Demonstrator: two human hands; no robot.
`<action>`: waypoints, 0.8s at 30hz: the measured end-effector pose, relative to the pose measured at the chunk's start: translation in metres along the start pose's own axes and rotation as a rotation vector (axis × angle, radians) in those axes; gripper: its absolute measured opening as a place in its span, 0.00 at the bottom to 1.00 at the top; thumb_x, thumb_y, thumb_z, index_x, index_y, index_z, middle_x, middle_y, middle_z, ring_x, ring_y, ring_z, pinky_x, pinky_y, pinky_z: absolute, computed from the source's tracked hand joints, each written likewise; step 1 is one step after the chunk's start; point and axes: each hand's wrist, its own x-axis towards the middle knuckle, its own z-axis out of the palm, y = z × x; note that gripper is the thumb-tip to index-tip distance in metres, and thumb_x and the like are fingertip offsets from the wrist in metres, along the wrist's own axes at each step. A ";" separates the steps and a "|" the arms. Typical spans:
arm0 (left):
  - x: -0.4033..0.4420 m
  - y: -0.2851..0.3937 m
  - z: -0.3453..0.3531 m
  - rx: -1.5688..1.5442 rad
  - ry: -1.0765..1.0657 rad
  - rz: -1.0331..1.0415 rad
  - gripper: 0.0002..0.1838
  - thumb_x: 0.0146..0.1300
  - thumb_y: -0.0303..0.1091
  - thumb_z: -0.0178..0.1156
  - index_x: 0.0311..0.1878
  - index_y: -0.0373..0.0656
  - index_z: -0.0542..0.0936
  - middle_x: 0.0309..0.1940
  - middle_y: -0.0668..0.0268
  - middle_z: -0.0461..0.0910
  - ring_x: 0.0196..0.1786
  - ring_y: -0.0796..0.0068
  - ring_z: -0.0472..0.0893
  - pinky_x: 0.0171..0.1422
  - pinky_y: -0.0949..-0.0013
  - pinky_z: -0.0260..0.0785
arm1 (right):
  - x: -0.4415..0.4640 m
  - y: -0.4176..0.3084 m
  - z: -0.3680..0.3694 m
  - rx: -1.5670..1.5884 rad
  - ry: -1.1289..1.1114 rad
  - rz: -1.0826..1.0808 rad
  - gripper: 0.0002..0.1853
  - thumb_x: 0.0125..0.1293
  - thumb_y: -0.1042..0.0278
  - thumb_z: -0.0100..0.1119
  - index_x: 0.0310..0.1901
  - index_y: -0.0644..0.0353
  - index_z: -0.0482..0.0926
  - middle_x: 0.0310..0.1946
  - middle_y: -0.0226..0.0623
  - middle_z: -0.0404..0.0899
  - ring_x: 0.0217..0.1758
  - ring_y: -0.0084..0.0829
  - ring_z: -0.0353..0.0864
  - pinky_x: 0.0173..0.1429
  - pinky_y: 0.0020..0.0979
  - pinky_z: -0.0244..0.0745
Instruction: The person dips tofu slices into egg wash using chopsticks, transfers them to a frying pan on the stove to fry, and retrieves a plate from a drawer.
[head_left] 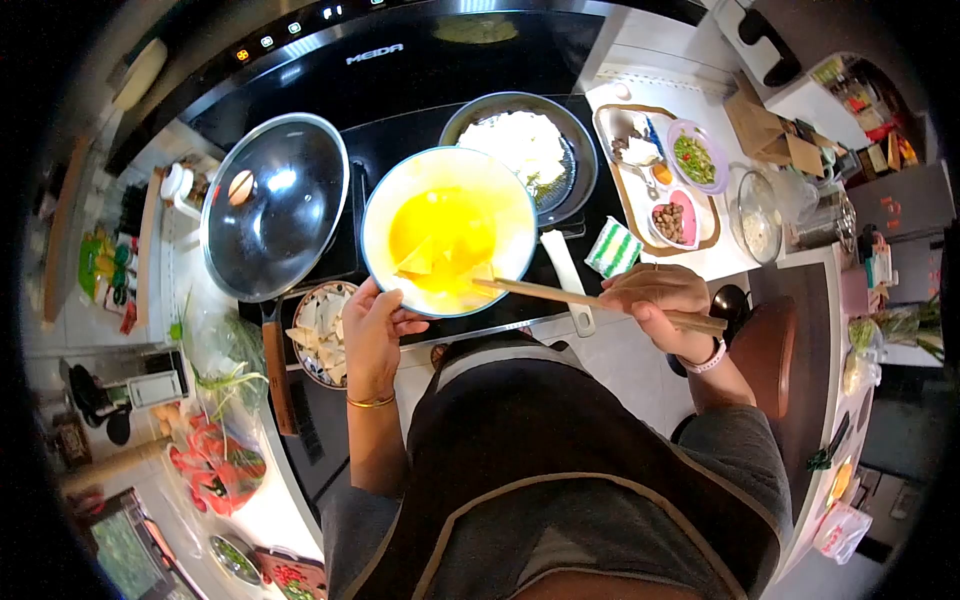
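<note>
A white bowl (375,240) of yellow liquid, like beaten egg, is held up over the stove's front, with pale flat pieces in it. My left hand (372,330) grips its lower left rim, thumb on the edge. My right hand (662,305) is closed around wooden chopsticks (570,294), whose tips reach into the bowl at its lower right. Behind the bowl, a frying pan (580,150) holds white food (515,140); its pale handle (567,280) points toward me between bowl and right hand. A plate (298,345) of pale pieces (325,330) lies left of my left hand.
A large glass lid or wok (280,200) with a wooden handle (278,370) stands at the left. On the right, a tray (615,180) carries small bowls, beside a green-and-white packet (613,248). Bagged red vegetables (220,465) lie at lower left.
</note>
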 end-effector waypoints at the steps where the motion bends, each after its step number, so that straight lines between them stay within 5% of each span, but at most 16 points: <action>1: 0.001 -0.001 0.001 0.007 -0.013 -0.003 0.15 0.61 0.24 0.49 0.51 0.28 0.71 0.36 0.53 0.82 0.28 0.71 0.84 0.27 0.78 0.78 | -0.003 0.004 -0.001 -0.007 0.012 0.005 0.13 0.65 0.65 0.53 0.34 0.66 0.83 0.29 0.42 0.83 0.33 0.36 0.83 0.37 0.32 0.79; 5: 0.006 -0.008 0.000 0.014 0.051 -0.011 0.17 0.60 0.27 0.50 0.52 0.29 0.71 0.33 0.56 0.81 0.26 0.70 0.83 0.25 0.79 0.78 | -0.007 0.014 -0.004 0.021 0.302 0.182 0.14 0.68 0.68 0.50 0.34 0.69 0.82 0.29 0.44 0.83 0.32 0.31 0.83 0.36 0.30 0.78; 13: 0.006 -0.015 -0.012 0.004 0.119 0.021 0.17 0.61 0.26 0.51 0.52 0.28 0.70 0.35 0.55 0.81 0.27 0.70 0.83 0.25 0.78 0.79 | -0.022 0.113 0.030 0.006 0.544 0.517 0.15 0.68 0.63 0.54 0.37 0.68 0.83 0.26 0.37 0.82 0.29 0.23 0.79 0.35 0.22 0.72; 24: -0.001 -0.014 -0.017 0.003 0.144 0.026 0.16 0.60 0.25 0.51 0.51 0.27 0.71 0.35 0.55 0.81 0.27 0.69 0.84 0.25 0.78 0.79 | -0.017 0.154 0.058 0.073 0.671 0.547 0.13 0.67 0.64 0.55 0.38 0.67 0.82 0.29 0.34 0.80 0.31 0.20 0.77 0.36 0.22 0.71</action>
